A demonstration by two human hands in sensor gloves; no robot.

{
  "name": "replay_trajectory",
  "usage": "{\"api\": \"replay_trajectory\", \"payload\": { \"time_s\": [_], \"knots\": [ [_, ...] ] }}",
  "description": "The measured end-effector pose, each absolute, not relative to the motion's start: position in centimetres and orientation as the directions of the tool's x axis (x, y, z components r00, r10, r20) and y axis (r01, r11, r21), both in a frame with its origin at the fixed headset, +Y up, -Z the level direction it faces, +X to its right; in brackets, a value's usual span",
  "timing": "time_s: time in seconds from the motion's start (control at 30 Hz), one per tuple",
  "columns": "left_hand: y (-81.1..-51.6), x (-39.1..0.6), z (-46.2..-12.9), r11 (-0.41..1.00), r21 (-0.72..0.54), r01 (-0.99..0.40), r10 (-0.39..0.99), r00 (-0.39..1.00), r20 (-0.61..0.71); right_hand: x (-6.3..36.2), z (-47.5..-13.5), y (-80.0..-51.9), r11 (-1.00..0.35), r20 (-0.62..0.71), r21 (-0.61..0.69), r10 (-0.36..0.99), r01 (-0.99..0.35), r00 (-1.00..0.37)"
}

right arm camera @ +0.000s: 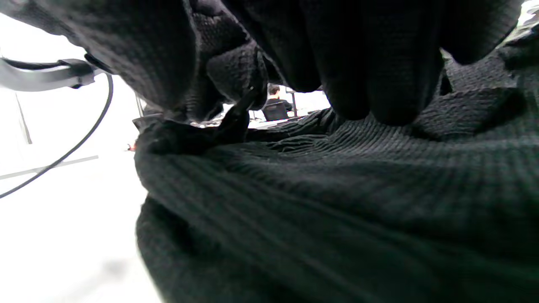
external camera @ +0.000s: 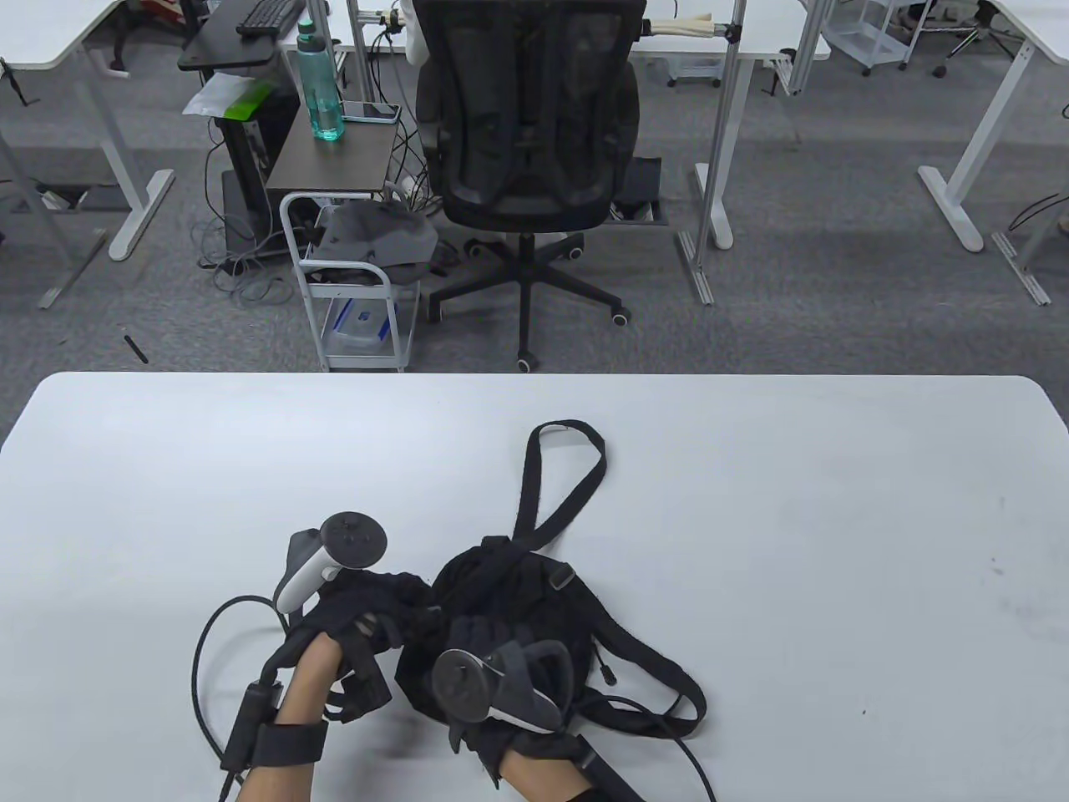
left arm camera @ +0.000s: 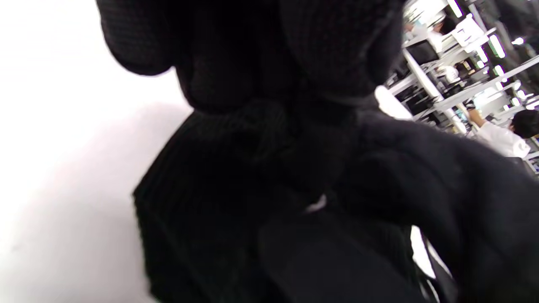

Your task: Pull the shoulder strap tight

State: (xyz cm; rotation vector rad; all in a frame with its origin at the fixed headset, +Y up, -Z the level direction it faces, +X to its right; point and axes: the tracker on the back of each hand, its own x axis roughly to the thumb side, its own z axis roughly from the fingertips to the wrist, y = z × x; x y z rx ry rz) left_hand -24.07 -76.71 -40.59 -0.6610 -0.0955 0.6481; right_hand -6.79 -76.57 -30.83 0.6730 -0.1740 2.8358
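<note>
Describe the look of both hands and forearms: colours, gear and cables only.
Both hands wear black knit gloves. The left hand carries a white-and-grey tracker with a round dark top; the right hand a dark grey one with a white band. Forearms are bare, each with a black wrist strap, and black cables loop off them.

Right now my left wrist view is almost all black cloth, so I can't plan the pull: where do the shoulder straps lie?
Observer: In the table view one strap loops away from the black bag toward the far edge of the table, flat and free of both hands.
Operator: And the other strap?
Observer: The second strap curves out on the bag's right side, also untouched.
Operator: Where is the right hand?
Observer: The right hand rests on top of the bag, and the left hand is at the bag's left edge. I cannot tell whether either has a grip on the cloth.
</note>
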Motion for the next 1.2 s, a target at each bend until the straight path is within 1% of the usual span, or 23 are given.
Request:
{"api": "replay_trajectory", "payload": {
  "time_s": [0.07,0.13,0.2,0.37,0.5,0.63,0.9,1.07,1.2],
  "knots": [
    [-77.1,-24.2,-40.7,0.571,-0.629,-0.528,0.581,0.801,-0.145,-7.3,-30.9,-76.5,-0.971,0.437,-0.114,0.143,-0.212,-0.888],
    [-77.4,-24.1,-40.8,0.542,-0.657,-0.524,0.591,0.793,-0.145,-7.7,-30.9,-76.5,-0.968,0.430,-0.168,0.100,-0.189,-0.897],
    [-77.6,-24.0,-40.8,0.524,-0.662,-0.536,0.598,0.785,-0.162,-8.1,-31.0,-76.5,-0.962,0.438,-0.219,0.053,-0.165,-0.897],
    [-77.3,-23.9,-40.6,0.549,-0.644,-0.532,0.585,0.795,-0.158,-8.8,-30.8,-76.7,-0.955,0.442,-0.263,0.005,-0.136,-0.897],
    [-77.2,-23.8,-40.4,0.555,-0.634,-0.538,0.588,0.793,-0.159,-8.9,-30.8,-76.9,-0.960,0.432,-0.240,0.026,-0.142,-0.902],
    [-77.3,-23.6,-40.2,0.593,-0.627,-0.506,0.541,0.827,-0.156,-8.9,-31.1,-77.6,-0.973,0.458,-0.166,0.070,-0.163,-0.886],
    [-78.0,-23.9,-40.5,0.564,-0.638,-0.525,0.564,0.809,-0.167,-8.2,-31.5,-77.6,-0.970,0.468,-0.103,0.149,-0.221,-0.871],
    [-78.8,-24.3,-40.8,0.509,-0.652,-0.562,0.606,0.772,-0.193,-8.2,-31.4,-77.5,-0.968,0.453,-0.134,0.133,-0.214,-0.882],
    [-79.0,-24.1,-40.9,0.517,-0.659,-0.547,0.592,0.784,-0.186,-8.3,-31.3,-77.5,-0.969,0.445,-0.141,0.119,-0.201,-0.888]
  ]
}}
